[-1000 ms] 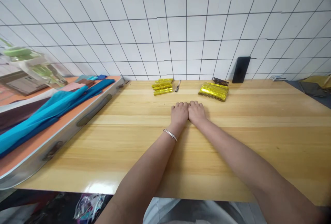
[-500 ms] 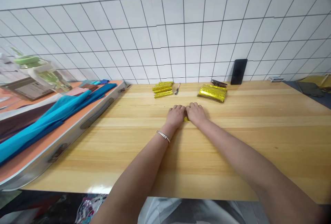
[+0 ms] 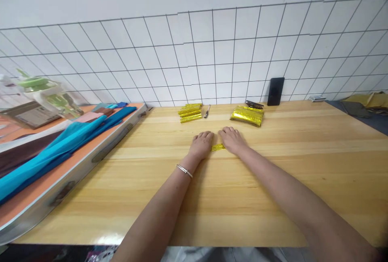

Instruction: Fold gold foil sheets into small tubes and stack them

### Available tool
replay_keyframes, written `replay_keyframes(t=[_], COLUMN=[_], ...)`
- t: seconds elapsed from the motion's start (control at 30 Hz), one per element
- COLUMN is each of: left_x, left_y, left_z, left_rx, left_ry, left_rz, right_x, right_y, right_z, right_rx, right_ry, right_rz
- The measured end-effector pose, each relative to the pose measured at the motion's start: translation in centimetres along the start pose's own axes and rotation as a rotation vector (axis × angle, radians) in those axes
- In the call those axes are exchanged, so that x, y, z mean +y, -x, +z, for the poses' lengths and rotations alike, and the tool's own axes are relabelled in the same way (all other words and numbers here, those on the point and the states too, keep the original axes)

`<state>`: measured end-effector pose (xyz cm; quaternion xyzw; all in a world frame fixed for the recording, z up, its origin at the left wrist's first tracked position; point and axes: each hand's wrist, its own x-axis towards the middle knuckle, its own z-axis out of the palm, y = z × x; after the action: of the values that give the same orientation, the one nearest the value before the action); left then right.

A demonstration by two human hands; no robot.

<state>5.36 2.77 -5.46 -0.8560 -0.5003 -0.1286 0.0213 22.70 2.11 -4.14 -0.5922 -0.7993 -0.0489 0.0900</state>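
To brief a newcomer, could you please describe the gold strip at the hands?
On the wooden table, find the left hand and right hand. The gold strip shows between them, apart from the other gold pieces near the wall.

Shiny gold strip (image 3: 217, 147), tan wood-grained table (image 3: 212, 205), white wall (image 3: 224, 52) with black grid, bright blue cloth (image 3: 51, 155)

Strip (image 3: 217, 147) on the table (image 3: 145, 197), between left hand (image 3: 201, 145) and right hand (image 3: 233, 140).
Behind them, left to right before the wall (image 3: 203, 58): bundle (image 3: 190, 112), pen (image 3: 207, 111), packet (image 3: 247, 116) with clip (image 3: 254, 104) just behind, phone (image 3: 275, 91) upright against the wall. Far left, cloths (image 3: 54, 153) lie on a board (image 3: 36, 191), box (image 3: 33, 116) and bottle (image 3: 45, 92) beyond them.
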Motion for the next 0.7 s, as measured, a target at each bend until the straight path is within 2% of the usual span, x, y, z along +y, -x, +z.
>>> replay_keyframes(t=[0.13, 0.43, 0.7], left_x=[-0.2, -2.7, -2.7], left_y=[-0.1, 0.3, 1.2], left_z=[0.2, 0.4, -0.8], left_rx=[0.0, -0.09, -0.072], left_ry=[0.009, 0.066, 0.148], left_rz=[0.003, 0.103, 0.217], right_x=[-0.1, -0.2, 0.2], right_y=[0.0, 0.2, 0.1], right_z=[-0.1, 0.0, -0.1], right_rx=[-0.004, -0.004, 0.023], right_ry=[0.005, -0.013, -0.008], right_rz=[0.012, 0.028, 0.056])
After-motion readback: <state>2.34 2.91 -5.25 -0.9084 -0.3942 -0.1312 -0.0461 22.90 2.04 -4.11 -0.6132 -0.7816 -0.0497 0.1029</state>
